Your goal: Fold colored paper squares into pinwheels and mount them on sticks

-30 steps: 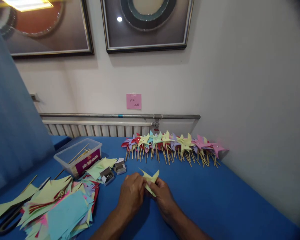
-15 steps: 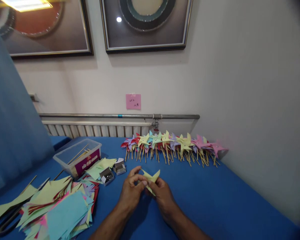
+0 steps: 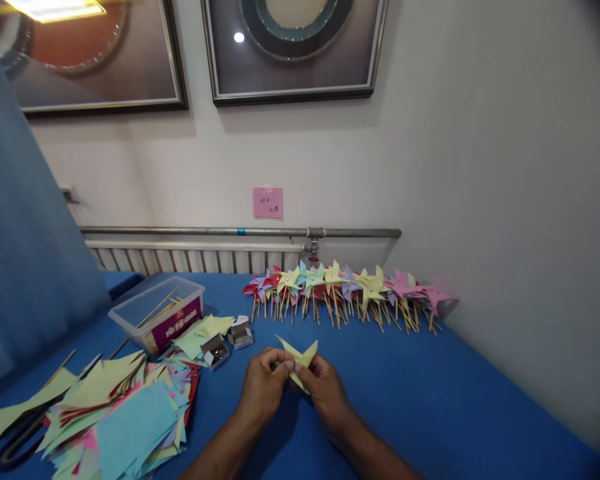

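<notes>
You hold a yellow pinwheel (image 3: 299, 358) between both hands, just above the blue table (image 3: 430, 393), at near centre. Two of its points stick up clear of your fingers; the lower part is hidden behind them. Your left hand (image 3: 264, 390) grasps its left side, thumb and forefinger pinched at the paper's centre. Your right hand (image 3: 327, 393) grasps the right side in like manner, fingertips meeting those of the left. Both grips are closed on the paper. No stick can be seen on this piece.

Just beyond your left hand, to the far left, sit two small open boxes (image 3: 227, 343); the nearer one shows dark metal bits, too small to identify. Green paper sheets (image 3: 203, 331) lie touching those boxes. Further left stands a clear plastic tub (image 3: 156, 313) with a red label, thin sticks lying in it.

At near left, a loose heap of cut coloured paper (image 3: 115, 417) spreads across the table, in blue, yellow, pink and red. Scissors (image 3: 10, 443) lie partly under its left edge.

Along the far edge, a row of finished pinwheels (image 3: 350, 290) on sticks lies against the wall, well apart from your hands. Above it run a pipe (image 3: 240, 232) and a radiator (image 3: 195, 260). A pink note (image 3: 267, 202) is stuck on the wall, writing illegible. Two framed pictures (image 3: 293, 50) hang higher up.
</notes>
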The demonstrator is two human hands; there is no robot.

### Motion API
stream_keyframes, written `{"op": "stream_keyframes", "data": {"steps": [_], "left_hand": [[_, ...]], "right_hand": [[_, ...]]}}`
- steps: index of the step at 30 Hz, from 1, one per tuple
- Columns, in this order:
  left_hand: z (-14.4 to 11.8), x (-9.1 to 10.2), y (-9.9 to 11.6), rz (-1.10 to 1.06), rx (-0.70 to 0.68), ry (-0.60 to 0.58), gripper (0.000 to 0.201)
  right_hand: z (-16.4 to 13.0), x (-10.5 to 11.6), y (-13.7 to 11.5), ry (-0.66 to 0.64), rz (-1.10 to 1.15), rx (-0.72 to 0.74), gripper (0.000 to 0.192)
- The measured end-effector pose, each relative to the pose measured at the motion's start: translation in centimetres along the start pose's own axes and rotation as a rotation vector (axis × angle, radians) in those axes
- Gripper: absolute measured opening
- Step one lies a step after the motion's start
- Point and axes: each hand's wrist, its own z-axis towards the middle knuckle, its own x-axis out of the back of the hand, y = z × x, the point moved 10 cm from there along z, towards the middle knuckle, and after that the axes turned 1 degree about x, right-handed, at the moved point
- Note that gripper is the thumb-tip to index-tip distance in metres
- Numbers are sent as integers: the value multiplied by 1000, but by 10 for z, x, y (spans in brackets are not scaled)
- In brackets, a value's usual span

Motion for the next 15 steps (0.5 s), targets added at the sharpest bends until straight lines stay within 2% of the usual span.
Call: {"op": "stream_keyframes", "data": {"steps": [3, 9, 15], "left_hand": [[-2, 2, 2, 26, 4, 25, 16], [-8, 3, 18, 212, -120, 65, 18], [-7, 2, 17, 269, -131, 50, 17]], "right_hand": [[1, 1, 1, -3, -17, -2, 37], [8, 10, 12, 36, -67, 23, 44], [13, 15, 22, 46, -52, 34, 44]]}}
